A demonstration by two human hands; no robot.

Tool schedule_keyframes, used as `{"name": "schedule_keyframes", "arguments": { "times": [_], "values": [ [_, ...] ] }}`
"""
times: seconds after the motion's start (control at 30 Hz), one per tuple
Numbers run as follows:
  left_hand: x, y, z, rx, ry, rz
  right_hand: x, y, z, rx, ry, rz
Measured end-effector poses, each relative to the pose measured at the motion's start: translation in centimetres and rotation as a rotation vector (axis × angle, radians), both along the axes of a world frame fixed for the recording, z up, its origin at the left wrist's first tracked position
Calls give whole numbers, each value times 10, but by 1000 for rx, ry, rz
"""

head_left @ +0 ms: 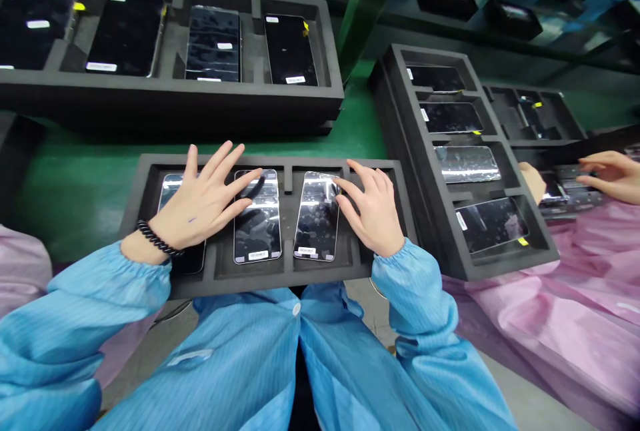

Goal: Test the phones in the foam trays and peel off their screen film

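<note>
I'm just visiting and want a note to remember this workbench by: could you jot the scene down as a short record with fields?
Near tray: black, three phones in it
Left hand: spread over the left phone, fingers reaching over the middle phone; dark band on the wrist
Right hand: fingers at the upper right corner of the right phone
Sleeves: blue
Far tray: black, four phones in view
Side tray: black, four phones
Table: green
Neighbour: pink sleeves, to the right
</note>
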State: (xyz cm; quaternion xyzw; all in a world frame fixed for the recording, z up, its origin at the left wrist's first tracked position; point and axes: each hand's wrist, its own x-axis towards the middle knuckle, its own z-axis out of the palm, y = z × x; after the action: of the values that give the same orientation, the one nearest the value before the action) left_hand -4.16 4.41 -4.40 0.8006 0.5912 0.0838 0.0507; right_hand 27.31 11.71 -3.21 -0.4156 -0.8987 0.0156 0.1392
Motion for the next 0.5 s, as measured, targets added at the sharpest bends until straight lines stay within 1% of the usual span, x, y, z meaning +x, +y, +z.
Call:
{"name": "schedule_keyframes", "arguments": {
  "times": [0.1, 0.2, 0.33, 0.43, 0.5],
  "values": [
    [5, 4, 0, 5, -21, -23, -1, 1, -2, 0, -27, -25],
    [9, 8, -1, -32, -43, -29, -1, 3, -7, -13, -83, -34],
    [11, 13, -2, -45, -65, -24, 2, 1, -6, -7, -65, -48],
    [10, 9, 5, -20, -26, -13, 3, -2, -3, 8, -39, -37],
    [10, 0, 15, 6, -13, 10, 4, -4, -3, 10, -20, 14]
  ]
}}
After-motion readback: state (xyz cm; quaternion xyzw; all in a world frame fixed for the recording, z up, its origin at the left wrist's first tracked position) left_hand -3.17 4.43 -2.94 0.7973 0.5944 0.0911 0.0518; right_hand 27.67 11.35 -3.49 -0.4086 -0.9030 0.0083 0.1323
